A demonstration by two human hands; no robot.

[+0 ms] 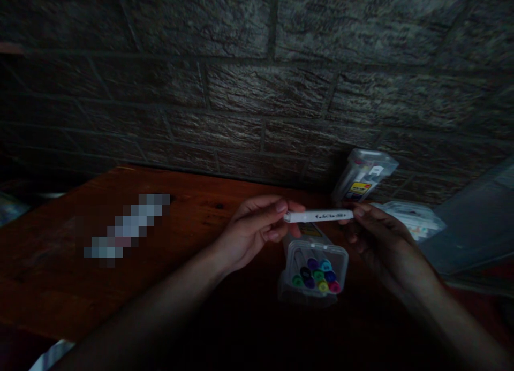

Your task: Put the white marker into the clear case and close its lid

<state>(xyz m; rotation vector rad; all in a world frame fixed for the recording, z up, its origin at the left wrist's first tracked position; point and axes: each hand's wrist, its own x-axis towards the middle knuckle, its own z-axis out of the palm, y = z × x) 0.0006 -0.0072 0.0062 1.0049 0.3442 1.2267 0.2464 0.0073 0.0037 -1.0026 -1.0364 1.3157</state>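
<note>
A white marker pen (319,216) with dark print on its barrel lies level between my two hands. My left hand (257,224) pinches its left end between thumb and fingers. At the other end, my right hand (375,229) grips the tip with thumb and fingertips. Just below the pen is a clear plastic marker case (287,277), its near end open. Inside it, several markers (317,274) show round ends in green, purple, blue, yellow, pink and black.
Against the dark brick wall (241,87) stands another clear case (363,173) with a yellow label. A clear plastic container (417,218) lies behind my right hand. The brown wooden table (193,191) bears a pixelated, unreadable item (128,226) at left. A greyish translucent panel (477,226) rises at right.
</note>
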